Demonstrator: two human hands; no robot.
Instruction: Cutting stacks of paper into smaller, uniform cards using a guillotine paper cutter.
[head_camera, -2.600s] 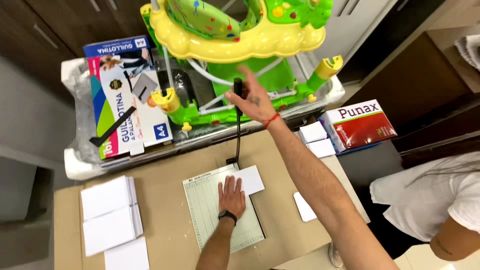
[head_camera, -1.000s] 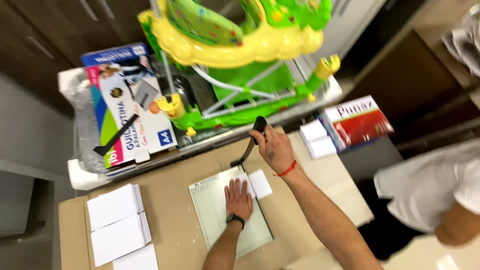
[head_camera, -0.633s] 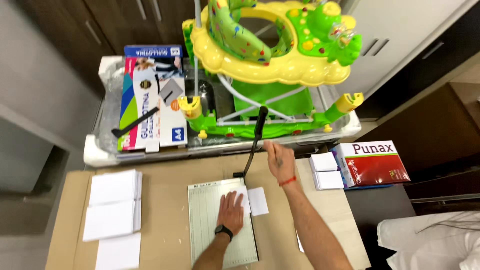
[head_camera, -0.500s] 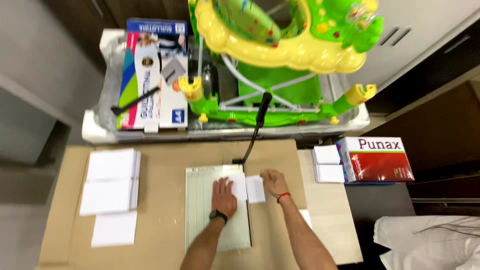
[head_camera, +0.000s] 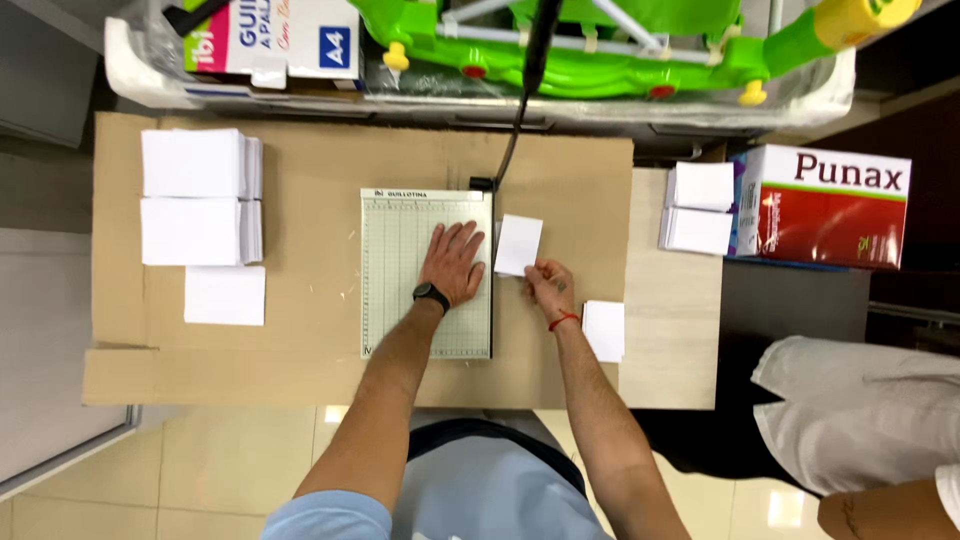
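Observation:
A pale green guillotine paper cutter (head_camera: 400, 280) lies on a brown cardboard sheet (head_camera: 320, 180), its black lever arm (head_camera: 525, 80) raised. My left hand (head_camera: 452, 262) presses flat on the cutter's board near the blade edge; a black watch is on that wrist. My right hand (head_camera: 548, 288) pinches the lower corner of a small white cut sheet (head_camera: 518, 244) lying just right of the blade. That wrist wears a red string.
Stacks of white cut paper (head_camera: 198, 195) sit at the left, a single sheet (head_camera: 225, 295) below them. More white stacks (head_camera: 698, 205) and a red and white paper box (head_camera: 825, 205) are at the right. A loose sheet (head_camera: 604, 330) lies near my right forearm. Another person (head_camera: 860, 420) sits at the lower right.
My right hand has let go of the lever arm, which stays raised, and come down to take the cut sheet beside the blade. My left hand stays on the board. The camera has tilted downward.

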